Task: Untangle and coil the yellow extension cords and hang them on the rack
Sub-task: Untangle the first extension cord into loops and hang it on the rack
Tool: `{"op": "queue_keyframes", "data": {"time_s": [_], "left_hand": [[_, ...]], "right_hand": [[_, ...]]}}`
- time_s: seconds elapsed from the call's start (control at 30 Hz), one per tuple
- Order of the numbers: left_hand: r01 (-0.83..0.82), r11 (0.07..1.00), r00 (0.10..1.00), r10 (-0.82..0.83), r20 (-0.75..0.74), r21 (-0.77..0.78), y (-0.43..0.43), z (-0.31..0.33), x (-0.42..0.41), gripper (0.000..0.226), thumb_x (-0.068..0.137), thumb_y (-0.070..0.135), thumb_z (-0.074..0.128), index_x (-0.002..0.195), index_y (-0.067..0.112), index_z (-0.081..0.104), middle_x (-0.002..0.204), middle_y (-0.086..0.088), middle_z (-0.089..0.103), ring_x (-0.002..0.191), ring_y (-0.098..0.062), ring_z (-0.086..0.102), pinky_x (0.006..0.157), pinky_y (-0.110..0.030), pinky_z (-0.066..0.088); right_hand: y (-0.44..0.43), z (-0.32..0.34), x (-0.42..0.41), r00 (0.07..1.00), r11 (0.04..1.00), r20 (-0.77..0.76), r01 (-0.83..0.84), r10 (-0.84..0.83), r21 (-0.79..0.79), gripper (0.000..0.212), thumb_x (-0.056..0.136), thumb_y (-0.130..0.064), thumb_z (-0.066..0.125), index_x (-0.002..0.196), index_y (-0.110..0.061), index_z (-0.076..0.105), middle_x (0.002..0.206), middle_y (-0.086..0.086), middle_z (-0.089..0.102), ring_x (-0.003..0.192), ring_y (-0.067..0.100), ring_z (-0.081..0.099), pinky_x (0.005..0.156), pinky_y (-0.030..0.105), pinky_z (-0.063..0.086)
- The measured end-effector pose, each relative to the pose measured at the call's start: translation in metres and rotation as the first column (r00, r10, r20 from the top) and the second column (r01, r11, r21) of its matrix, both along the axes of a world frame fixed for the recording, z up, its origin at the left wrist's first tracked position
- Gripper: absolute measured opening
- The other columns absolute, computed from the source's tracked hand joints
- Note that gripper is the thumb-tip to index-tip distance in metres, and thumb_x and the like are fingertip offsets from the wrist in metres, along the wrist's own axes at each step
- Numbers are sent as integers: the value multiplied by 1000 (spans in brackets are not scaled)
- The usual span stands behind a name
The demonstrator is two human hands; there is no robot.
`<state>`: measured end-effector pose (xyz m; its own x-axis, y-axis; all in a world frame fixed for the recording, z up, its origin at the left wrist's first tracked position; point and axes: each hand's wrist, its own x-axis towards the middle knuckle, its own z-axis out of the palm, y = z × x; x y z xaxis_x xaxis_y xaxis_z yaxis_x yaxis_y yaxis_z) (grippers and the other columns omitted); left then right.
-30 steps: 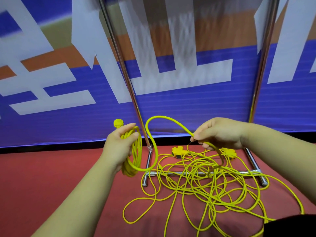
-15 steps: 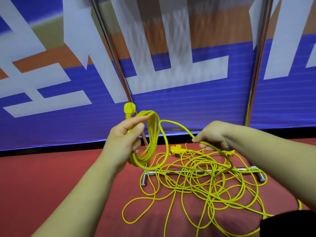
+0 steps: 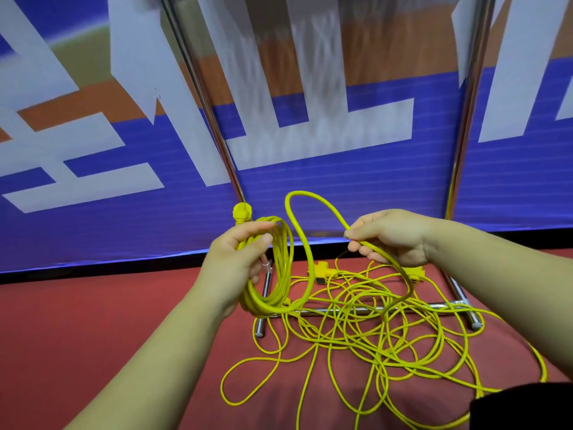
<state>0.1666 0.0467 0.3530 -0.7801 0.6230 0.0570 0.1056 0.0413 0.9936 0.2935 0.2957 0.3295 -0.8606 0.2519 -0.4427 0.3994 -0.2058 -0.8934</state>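
My left hand grips a coil of yellow cord with several loops, its plug sticking up above my fingers. A raised arch of the same cord runs from the coil to my right hand, which pinches it between thumb and fingers. From there the cord drops into a tangled heap of yellow cord on the red floor. Two yellow socket blocks lie at the back of the heap. The chrome rack stands behind, its base bar under the tangle.
A blue, white and orange banner hangs right behind the rack. The rack's right post rises at the right. Red floor stretches to the left. A dark shape fills the bottom right corner.
My right hand has lifted a fresh length of cord up and toward the coil, making a taller arch. My left hand keeps holding the coil and shifted slightly.
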Motion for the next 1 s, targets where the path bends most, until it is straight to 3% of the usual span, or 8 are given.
{"op": "queue_keyframes", "data": {"time_s": [0.17,0.33,0.53,0.63,0.77,0.83,0.9,1.0], "left_hand": [[-58,998,986,57,158,2,-6,-11,-17,23,101,11,54,114,18,71,71,1,47,44,-9,28,41,-21,29],[-118,991,972,128,198,-62,-18,-33,-40,28,103,7,48,113,21,70,72,0,46,43,-8,27,40,-20,28],[-158,983,961,174,215,-91,-37,-44,-63,28,102,6,47,115,20,68,72,0,46,43,-8,28,39,-18,28],[-170,983,959,181,219,-66,-45,-41,-69,28,102,6,47,114,21,68,72,0,46,43,-8,28,40,-18,29],[-113,993,972,115,206,-22,-56,-29,-73,30,102,6,46,114,21,68,72,0,47,43,-7,27,40,-19,27],[-55,998,978,53,202,2,-61,-21,-72,30,102,6,46,115,21,68,73,-1,47,43,-6,27,40,-19,27],[13,1000,978,-18,207,23,-64,-13,-67,30,102,5,46,112,21,70,73,-2,47,42,-6,26,41,-19,26],[124,991,970,-131,203,48,-64,-1,-54,32,100,3,47,108,21,72,73,-3,49,41,-6,26,42,-19,25]], "right_hand": [[3,2,6,988,990,-102,-123,116,-71,19,81,-22,70,97,-13,68,75,2,64,52,6,52,41,14,42],[8,-3,5,975,951,-90,-216,201,-222,34,88,-28,54,111,-6,68,73,1,56,54,9,42,48,20,36],[3,-11,13,908,914,136,-374,396,-160,17,84,-23,62,91,-9,68,88,13,74,68,19,74,50,24,57],[-2,-22,12,772,809,359,-583,525,72,12,95,-18,60,96,-7,66,89,13,76,71,19,75,51,21,55],[-4,-40,2,706,665,630,-643,324,379,16,97,-17,61,98,-3,69,77,5,76,67,13,73,55,24,53],[-7,-46,-7,727,598,661,-617,185,512,18,96,-17,61,85,-9,72,68,-1,75,56,6,67,59,22,53],[-11,-48,-15,778,509,628,-546,11,666,20,91,-20,64,76,-15,76,49,-9,64,39,-1,54,44,13,42],[-28,-41,-21,837,309,531,-475,-131,824,16,87,-27,69,80,-16,78,55,-2,56,55,13,55,46,23,40]]}}
